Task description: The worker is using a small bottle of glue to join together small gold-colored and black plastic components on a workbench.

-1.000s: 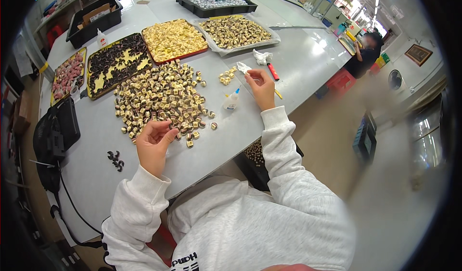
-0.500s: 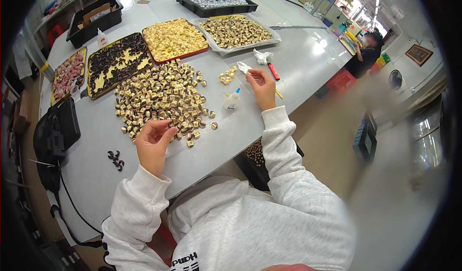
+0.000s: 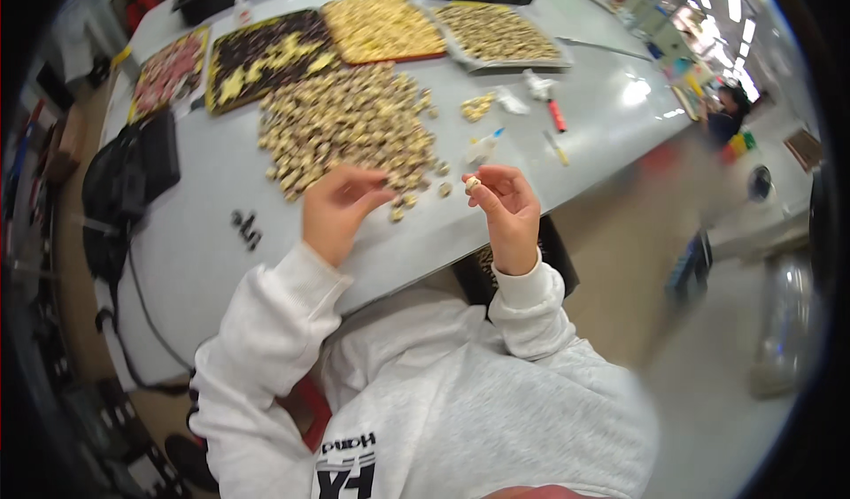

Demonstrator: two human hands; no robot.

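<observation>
My right hand (image 3: 512, 216) pinches a small cream piece (image 3: 473, 184) between thumb and fingertips, above the table's front edge. My left hand (image 3: 338, 214) is closed in a loose pinch at the near side of a big pile of small cream-and-dark pieces (image 3: 345, 127). Something dark shows at its fingertips, too blurred to name. Several black curved pieces (image 3: 247, 231) lie left of that hand. Beyond my right hand is a small clear bottle (image 3: 481, 151) with a blue tip. A little group of cream pieces (image 3: 477, 107) sits behind the bottle.
Behind the pile stand trays of pink pieces (image 3: 168, 72), black pieces (image 3: 266, 52), cream pieces (image 3: 381, 28) and two-tone pieces (image 3: 500, 34). Crumpled white tissue (image 3: 511, 100), a red tube-like object (image 3: 556, 116) and a black bag (image 3: 106, 180) lie around. A person (image 3: 728, 109) sits at far right.
My right hand has come back from beside the white tissue toward me and now holds a cream piece. My left hand has shifted right, closer to it. The view has tilted.
</observation>
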